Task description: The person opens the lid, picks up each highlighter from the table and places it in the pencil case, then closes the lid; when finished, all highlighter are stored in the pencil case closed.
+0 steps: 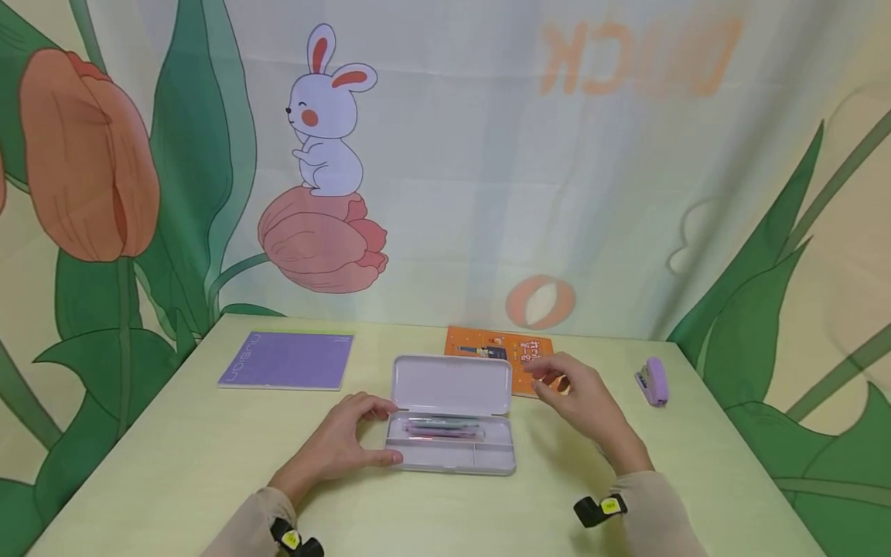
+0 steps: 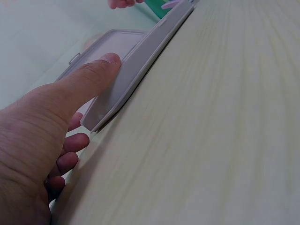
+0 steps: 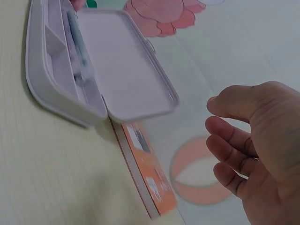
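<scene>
Head view shows a pale pencil case [image 1: 459, 469] lying on the table [image 1: 362, 510], its lid [image 1: 452, 385] raised and leaning back from the hinge along the far edge. Two slim pens, one greenish [image 1: 445, 423] and one pinkish [image 1: 448, 434], lie side by side in the long rear compartment of the case, next to the hinge. A short divider splits the front strip of the case into a longer left part and a shorter right part.

The left hand [image 1: 337, 441] grips the left end of the case, thumb at its near corner and fingertips at its far corner, with a wide gap between thumb and forefinger. Left wrist view shows that thumb pressed along the outer wall of the case. The right hand [image 1: 585, 398] hangs in the air to the right of the case, apart from it, with fingers loosely bent, thumb parted from them, and nothing held.

Behind the case lies an orange book [image 1: 480, 340], partly covered by the lid and the right hand. A purple notebook [image 1: 288, 360] lies beyond the case to the left, and a purple stapler [image 1: 654, 381] sits well to its right. Behind the case and table hangs a curtain [image 1: 452, 193] printed with tulips and a rabbit.
</scene>
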`<action>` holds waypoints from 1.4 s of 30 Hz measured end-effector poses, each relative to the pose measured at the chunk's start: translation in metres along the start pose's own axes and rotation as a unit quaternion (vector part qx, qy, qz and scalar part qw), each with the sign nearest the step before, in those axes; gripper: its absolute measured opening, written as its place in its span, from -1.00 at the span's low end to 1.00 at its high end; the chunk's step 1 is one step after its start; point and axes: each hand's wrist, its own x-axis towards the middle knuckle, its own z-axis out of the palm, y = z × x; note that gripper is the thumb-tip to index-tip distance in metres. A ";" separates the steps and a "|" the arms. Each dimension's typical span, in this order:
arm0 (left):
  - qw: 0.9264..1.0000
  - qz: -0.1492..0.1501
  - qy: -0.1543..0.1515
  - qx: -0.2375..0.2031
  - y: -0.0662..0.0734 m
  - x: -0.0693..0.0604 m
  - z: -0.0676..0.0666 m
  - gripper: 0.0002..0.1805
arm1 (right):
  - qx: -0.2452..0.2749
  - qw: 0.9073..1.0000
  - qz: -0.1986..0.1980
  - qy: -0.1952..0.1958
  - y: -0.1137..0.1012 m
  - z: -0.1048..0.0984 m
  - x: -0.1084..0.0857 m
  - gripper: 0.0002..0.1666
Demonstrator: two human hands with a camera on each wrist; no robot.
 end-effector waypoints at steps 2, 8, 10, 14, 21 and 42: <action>1.000 -0.001 0.001 0.002 -0.001 -0.001 -0.001 -0.17 | -0.007 1.000 0.021 0.005 0.007 -0.007 -0.005 -0.70; 1.000 -0.005 0.001 -0.002 -0.001 -0.003 -0.002 -0.17 | -0.030 0.997 0.064 0.021 0.021 -0.032 -0.019 -0.66; 1.000 -0.005 0.001 -0.003 -0.001 -0.003 -0.002 -0.17 | -0.033 0.997 0.069 0.025 0.025 -0.039 -0.024 -0.65; 1.000 -0.004 0.001 -0.001 0.000 -0.004 -0.002 -0.17 | -0.035 0.996 0.077 0.031 0.035 -0.050 -0.037 -0.66; 1.000 -0.007 0.001 -0.005 -0.001 -0.002 -0.003 -0.18 | -0.037 0.995 0.084 0.040 0.052 -0.059 -0.057 -0.70; 1.000 -0.013 -0.003 -0.005 0.002 0.000 0.000 -0.18 | -0.024 0.984 0.170 -0.045 0.090 -0.058 -0.100 -0.66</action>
